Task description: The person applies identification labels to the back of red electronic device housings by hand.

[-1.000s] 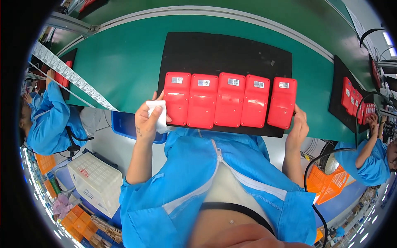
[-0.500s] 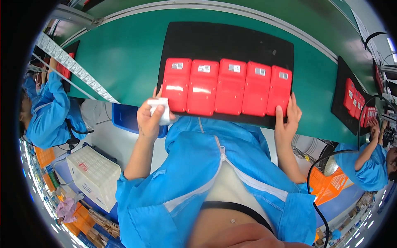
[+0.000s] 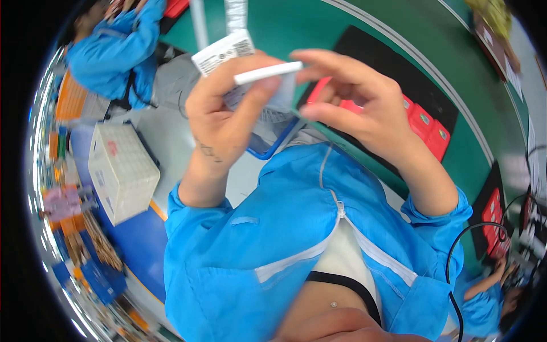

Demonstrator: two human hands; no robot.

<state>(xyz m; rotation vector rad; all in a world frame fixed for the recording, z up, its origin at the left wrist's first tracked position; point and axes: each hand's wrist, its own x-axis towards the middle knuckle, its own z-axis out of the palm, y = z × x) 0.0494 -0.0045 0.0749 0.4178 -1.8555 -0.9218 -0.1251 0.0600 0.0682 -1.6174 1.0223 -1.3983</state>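
A small white piece (image 3: pixel 269 73) with a straight bright edge and a pale, see-through part below it is pinched in my left hand (image 3: pixel 225 105); its exact kind is unclear. My right hand (image 3: pixel 364 102) is raised with thumb and fingers apart, its forefinger close to the right end of that piece; I cannot tell if it touches. Behind my left hand a white printed label (image 3: pixel 225 52) hangs at the end of a label strip. Red rectangular cases (image 3: pixel 423 124) lie on a black mat (image 3: pixel 376 57), partly hidden by my right hand and forearm.
The green bench (image 3: pixel 307 28) runs behind. A blue bin (image 3: pixel 273 145) sits below its edge, and a cream plastic crate (image 3: pixel 122 171) stands at left. Co-workers in blue sit at the upper left and lower right. A black cable (image 3: pixel 453 256) hangs at my right.
Both hands have left the row of red cases and come up together at the left, my left still holding the white piece. The view has turned toward the left.
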